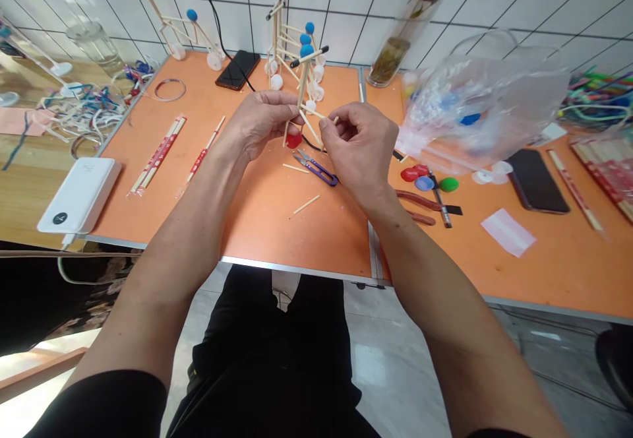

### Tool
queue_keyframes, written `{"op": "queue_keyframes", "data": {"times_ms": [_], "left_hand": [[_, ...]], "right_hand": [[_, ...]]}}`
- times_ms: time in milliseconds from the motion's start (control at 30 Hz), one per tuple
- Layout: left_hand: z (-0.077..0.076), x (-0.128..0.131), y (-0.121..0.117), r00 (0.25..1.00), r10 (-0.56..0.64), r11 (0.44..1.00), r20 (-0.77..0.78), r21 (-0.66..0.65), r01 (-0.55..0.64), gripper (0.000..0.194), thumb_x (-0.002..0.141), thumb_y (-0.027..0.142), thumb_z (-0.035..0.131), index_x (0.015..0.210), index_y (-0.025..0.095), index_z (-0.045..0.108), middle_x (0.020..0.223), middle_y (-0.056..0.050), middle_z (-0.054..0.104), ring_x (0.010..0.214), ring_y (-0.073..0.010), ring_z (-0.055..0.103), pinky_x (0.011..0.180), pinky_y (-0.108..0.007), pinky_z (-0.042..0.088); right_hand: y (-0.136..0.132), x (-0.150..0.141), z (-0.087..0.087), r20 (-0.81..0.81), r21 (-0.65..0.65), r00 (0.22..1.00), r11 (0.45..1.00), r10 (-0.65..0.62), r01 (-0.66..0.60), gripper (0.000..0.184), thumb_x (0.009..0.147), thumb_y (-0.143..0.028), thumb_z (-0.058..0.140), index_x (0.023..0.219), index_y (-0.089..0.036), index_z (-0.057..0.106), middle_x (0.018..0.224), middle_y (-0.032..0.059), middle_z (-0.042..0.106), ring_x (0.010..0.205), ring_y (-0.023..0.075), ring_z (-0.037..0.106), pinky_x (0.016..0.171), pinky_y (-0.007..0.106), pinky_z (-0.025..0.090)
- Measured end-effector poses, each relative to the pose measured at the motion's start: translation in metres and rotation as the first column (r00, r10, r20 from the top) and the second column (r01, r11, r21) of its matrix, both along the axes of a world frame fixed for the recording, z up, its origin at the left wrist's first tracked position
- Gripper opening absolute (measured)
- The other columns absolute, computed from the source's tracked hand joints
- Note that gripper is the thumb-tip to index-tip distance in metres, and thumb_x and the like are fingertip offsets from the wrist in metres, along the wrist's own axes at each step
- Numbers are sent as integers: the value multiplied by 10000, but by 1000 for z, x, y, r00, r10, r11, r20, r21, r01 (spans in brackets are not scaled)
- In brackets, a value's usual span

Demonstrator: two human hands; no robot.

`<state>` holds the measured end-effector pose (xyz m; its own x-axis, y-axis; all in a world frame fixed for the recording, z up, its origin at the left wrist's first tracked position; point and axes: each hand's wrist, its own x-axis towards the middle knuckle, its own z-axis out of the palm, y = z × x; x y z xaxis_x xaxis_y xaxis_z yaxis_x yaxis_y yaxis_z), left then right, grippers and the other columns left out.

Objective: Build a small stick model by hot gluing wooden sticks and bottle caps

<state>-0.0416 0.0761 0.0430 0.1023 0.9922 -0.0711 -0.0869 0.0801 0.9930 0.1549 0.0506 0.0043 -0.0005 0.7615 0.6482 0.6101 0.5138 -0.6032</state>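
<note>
Held in mid-air over the middle of the orange tabletop (277, 233): a small frame of thin wooden sticks (302, 92), with a black-tipped crossbar and a blue ball (306, 50) at its top and a red cap (293, 140) low on its left side. Left hand (260, 125) on the frame's left, fingers curled and pressed together around the sticks. Right hand (360, 151) just to the right, thumb and forefinger pinching a thin pale stick (320, 113) against the frame, remaining fingers loosely curled.

Frame apparently well along, judging by its upright, struts and top ball already in place, though less built-up than two taller stick frames with blue balls and white feet, one (284, 45) directly behind it and one (182, 26) at the far left edge. Left loose on the table: two short cut sticks (306, 204) near the hands, beside purple-handled thread snips (316, 169). Farther left, red-printed paper-wrapped chopsticks (158, 154). To the right, red, blue and green plastic caps (425, 181), red-handled pliers (420, 200) and a clear plastic bag (479, 101).
</note>
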Motion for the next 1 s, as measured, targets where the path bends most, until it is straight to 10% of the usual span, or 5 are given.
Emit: {"op": "queue_keyframes", "data": {"times_ms": [1000], "left_hand": [[-3,-4,2,1000,-21,1000,14,14,21,112,952,120,761,865,175,806,836,-36,799,622,-97,715,852,-291,654]], "right_hand": [[3,0,-2,-10,-2,1000,1000,-2,2,317,1081,-522,723,860,-299,680,836,46,704,916,281,726,941,519,650]]}}
